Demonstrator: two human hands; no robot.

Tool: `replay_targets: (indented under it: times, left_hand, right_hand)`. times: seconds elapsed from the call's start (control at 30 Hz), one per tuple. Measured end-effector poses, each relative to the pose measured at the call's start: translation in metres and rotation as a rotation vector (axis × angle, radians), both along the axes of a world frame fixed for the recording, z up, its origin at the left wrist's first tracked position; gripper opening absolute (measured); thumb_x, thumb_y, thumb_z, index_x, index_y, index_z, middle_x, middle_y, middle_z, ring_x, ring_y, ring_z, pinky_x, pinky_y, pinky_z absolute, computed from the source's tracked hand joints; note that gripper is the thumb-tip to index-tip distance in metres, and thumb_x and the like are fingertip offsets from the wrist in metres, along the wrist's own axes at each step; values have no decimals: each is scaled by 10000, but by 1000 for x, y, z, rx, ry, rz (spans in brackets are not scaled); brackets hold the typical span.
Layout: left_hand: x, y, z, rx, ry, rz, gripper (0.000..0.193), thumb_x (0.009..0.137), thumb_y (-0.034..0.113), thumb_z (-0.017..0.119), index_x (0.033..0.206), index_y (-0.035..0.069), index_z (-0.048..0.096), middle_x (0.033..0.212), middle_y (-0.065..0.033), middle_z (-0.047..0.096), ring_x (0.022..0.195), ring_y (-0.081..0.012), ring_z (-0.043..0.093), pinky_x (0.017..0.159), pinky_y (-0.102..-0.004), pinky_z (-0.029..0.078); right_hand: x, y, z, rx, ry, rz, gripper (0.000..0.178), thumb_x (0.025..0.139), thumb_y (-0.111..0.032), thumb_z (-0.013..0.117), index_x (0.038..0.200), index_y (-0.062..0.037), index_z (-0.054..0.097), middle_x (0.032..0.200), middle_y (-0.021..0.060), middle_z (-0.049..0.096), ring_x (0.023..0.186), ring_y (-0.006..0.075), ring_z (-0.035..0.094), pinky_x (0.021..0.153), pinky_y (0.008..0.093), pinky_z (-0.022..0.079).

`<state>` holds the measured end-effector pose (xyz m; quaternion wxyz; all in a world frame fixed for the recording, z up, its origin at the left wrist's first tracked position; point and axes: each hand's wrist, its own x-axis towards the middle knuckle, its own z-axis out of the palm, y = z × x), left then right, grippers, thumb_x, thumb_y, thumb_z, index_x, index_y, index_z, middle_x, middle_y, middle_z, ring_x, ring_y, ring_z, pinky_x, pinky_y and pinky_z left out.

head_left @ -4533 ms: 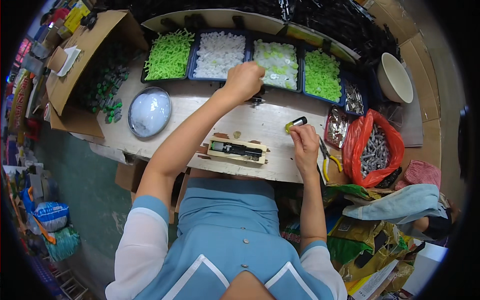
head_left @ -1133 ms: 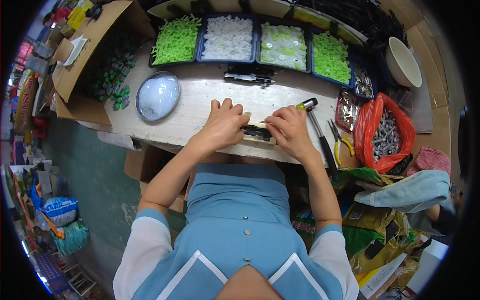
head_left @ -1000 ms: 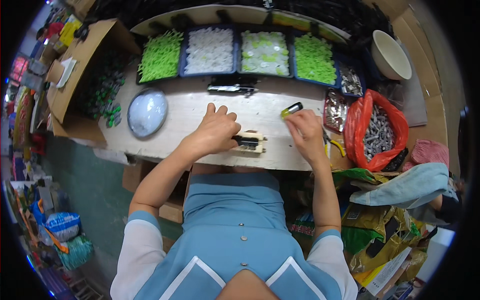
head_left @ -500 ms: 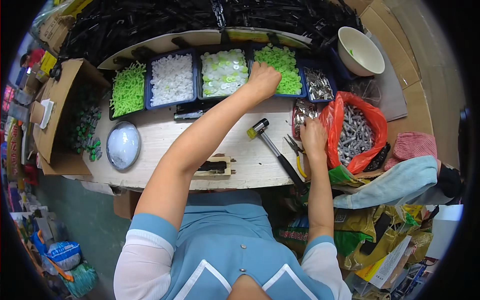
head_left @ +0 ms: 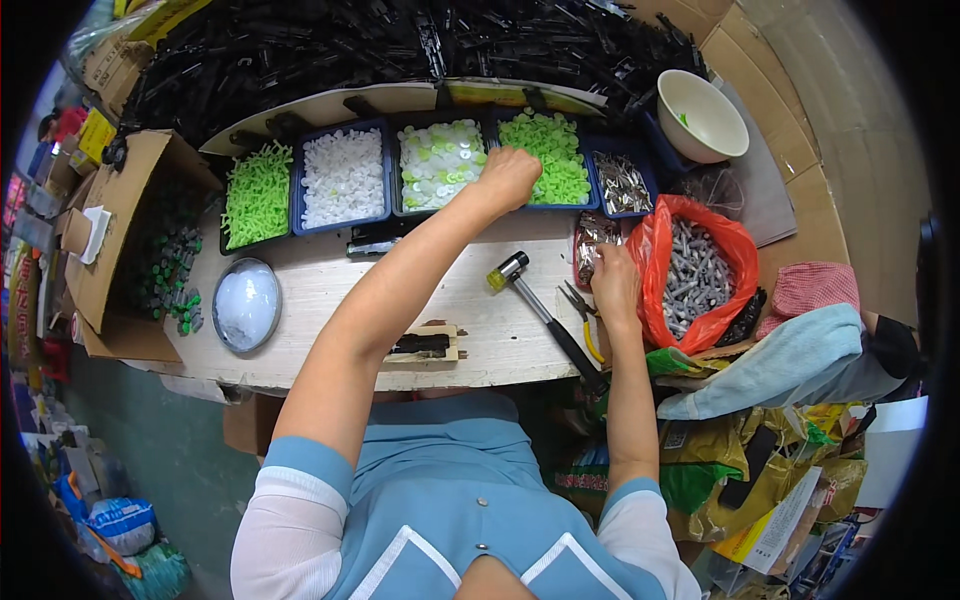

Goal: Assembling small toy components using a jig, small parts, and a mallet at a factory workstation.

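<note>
Left hand [head_left: 511, 178] at the green pieces [head_left: 561, 165], right hand [head_left: 614, 282] at the metal pieces [head_left: 598, 230]

We see the left hand over the near left corner of the blue tray [head_left: 566, 206] that holds the small green pieces, its forearm slanting across the counter [head_left: 500, 320]; its fingers are bent downward with the tips hidden behind the hand, so we cannot tell whether they pinch anything; we find the right hand at the near end of the red tray [head_left: 577, 260], where the silvery metal pieces lie heaped; its fingers reach down among or just above them, and we cannot tell whether they are closed on one

Near the front edge of the counter we see a pale wooden block [head_left: 452, 343] with a dark hollow, its left end hidden by the left forearm; to its right lies a hammer [head_left: 548, 322], head away from the person, and beside that, pliers [head_left: 592, 328] with yellow handles, just left of the right wrist; right of that hand we see an open red bag [head_left: 648, 262] full of grey pieces [head_left: 700, 272]
</note>
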<state>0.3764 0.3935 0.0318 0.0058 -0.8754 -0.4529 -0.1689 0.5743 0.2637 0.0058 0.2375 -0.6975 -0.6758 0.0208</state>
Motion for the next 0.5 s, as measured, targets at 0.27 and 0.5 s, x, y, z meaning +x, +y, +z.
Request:
replay_targets:
  times: [0.27,0.5]
  left_hand:
    - [-36,-49,43,-896,-1346,96,185,869,-3,463,993,-70,584,797,-93,602,663,-151,612,521,-233,501]
    - [-86,-144,12,-1244,-1766,47,188,784,-98,490,945,-86,586,940,-164,615,832,-225,620,678,-306,523]
  right_hand:
    - [-18,-14,13,170,352,189,111,791,0,559,895,9,597,828,146,576,712,285,584,630,355,465]
    - [-77,-48,35,-13,1014,412,76,833,0,567,901,26,587,830,31,540,686,90,563,566,201,451]
